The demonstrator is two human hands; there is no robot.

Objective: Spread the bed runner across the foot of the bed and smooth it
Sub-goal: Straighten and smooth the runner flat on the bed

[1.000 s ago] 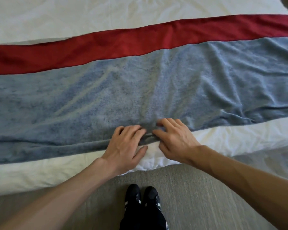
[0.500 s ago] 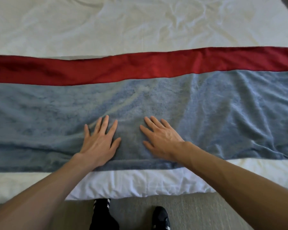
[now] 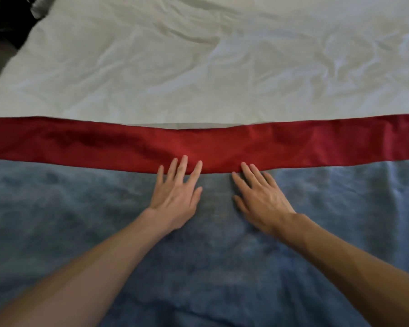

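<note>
A blue-grey fuzzy bed runner [image 3: 57,220] with a red satin band [image 3: 80,142] along its far edge lies across the white bed [image 3: 198,67]. My left hand [image 3: 175,197] presses flat on the blue cloth, fingers straight and spread, fingertips reaching onto the red band. My right hand [image 3: 260,199] lies flat beside it, fingers straight, tips at the seam of the red band. Both palms face down and hold nothing. Soft wrinkles show in the blue cloth, mostly to the right.
The white sheet beyond the red band is creased. At the top left corner the bed's edge gives way to a dark floor area [image 3: 0,31] with dark objects.
Both hands left the runner's near edge, flattened, and slid forward across the blue cloth up to the red band. The view moved forward; floor and shoes dropped out of sight.
</note>
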